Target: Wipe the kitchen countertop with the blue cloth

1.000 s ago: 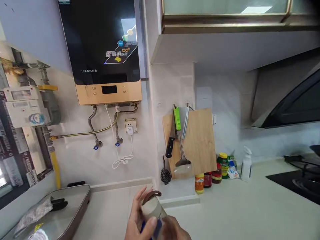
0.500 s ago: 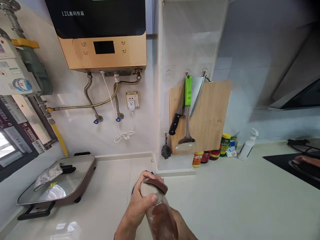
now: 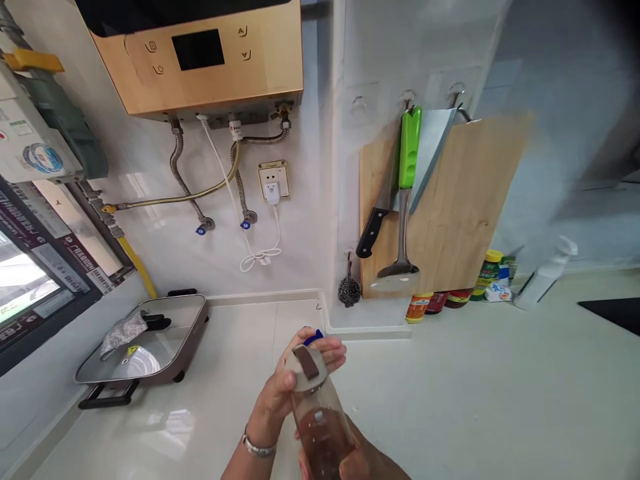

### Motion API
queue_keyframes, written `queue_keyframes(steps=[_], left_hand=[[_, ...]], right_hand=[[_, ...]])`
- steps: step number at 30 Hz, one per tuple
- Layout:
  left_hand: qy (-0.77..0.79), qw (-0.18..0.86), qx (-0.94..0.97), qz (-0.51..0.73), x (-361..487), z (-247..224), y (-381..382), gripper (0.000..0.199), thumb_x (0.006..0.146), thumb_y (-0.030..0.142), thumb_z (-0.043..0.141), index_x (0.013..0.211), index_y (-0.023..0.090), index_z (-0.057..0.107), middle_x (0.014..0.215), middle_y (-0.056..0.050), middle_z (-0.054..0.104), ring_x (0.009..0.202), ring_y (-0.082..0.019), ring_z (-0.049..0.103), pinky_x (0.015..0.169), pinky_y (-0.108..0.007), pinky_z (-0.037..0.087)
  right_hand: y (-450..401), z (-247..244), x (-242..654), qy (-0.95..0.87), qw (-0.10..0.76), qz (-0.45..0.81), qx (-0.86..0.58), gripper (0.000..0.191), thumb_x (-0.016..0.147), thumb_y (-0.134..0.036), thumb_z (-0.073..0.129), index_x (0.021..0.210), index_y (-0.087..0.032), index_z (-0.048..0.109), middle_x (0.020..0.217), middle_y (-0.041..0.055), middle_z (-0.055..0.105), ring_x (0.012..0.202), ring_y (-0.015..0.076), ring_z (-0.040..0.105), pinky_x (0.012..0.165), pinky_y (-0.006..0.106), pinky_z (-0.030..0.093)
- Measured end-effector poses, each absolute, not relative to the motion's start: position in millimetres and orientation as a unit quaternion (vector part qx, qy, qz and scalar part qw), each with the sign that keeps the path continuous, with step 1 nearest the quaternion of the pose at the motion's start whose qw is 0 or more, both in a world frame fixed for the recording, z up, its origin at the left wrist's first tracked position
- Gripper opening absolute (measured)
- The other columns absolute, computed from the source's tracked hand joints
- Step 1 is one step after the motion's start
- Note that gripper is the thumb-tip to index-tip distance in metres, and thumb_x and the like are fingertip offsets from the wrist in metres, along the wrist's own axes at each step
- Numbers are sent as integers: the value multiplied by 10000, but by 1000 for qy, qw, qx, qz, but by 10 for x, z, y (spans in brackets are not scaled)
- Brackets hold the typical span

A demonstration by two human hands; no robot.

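Observation:
A clear bottle (image 3: 323, 427) holding brown-red liquid tilts over the counter, with a beige lid (image 3: 301, 373) that carries a brown strap. My left hand (image 3: 287, 383) is at the lid, thumb on its near side and fingers reaching round behind, with something dark blue at the fingers. A silver bracelet (image 3: 259, 448) circles my left wrist. Lower down, my right hand (image 3: 354, 460) is wrapped round the bottle's body, partly hidden behind it.
An electric pan (image 3: 187, 340) with a glass lid and cloth sits at the left. Knives, a green-handled spatula (image 3: 410, 150) and a cutting board (image 3: 460, 220) hang on the wall. Jars (image 3: 419, 308) and a spray bottle (image 3: 545, 277) stand along the counter's back right.
The view has shifted down and closer to the wall. My left fingers have spread out from the lid, and the brown strap has turned and now lies across the lid's top.

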State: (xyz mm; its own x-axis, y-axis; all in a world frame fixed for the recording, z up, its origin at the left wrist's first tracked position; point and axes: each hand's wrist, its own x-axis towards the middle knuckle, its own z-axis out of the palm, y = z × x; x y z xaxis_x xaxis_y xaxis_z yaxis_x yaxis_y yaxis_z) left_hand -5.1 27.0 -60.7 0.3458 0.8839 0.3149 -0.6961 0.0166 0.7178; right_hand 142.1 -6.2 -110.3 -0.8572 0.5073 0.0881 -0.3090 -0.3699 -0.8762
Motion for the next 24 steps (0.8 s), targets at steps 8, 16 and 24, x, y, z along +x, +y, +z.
queue_keyframes(steps=[8, 16, 24], left_hand=[[274, 572, 442, 635, -341, -686, 159, 927, 724, 543, 752, 1506, 343, 295, 1540, -152, 461, 1458, -399, 360, 1181, -598, 311], [459, 423, 427, 654, -129, -768, 103, 708, 683, 494, 814, 1294, 261, 542, 1292, -120, 636, 1214, -317, 608, 1013, -422, 518], [444, 506, 408, 617, -7, -727, 233, 639, 682, 469, 824, 1224, 222, 592, 1134, -102, 709, 1072, -284, 682, 923, -389, 558]], right_hand=[[163, -1089, 1371, -568, 402, 673, -251, 571, 546, -408, 811, 1015, -218, 547, 806, -39, 543, 737, 126, 486, 654, 258, 393], [142, -1271, 1321, -664, 372, 510, -402, 517, 588, -273, 715, 1037, -253, 458, 839, -40, 541, 710, 136, 493, 648, 293, 423], [47, -1172, 1449, -595, 381, 606, -365, 458, 571, -287, 760, 912, -241, 458, 803, -46, 534, 728, 139, 497, 641, 286, 413]])
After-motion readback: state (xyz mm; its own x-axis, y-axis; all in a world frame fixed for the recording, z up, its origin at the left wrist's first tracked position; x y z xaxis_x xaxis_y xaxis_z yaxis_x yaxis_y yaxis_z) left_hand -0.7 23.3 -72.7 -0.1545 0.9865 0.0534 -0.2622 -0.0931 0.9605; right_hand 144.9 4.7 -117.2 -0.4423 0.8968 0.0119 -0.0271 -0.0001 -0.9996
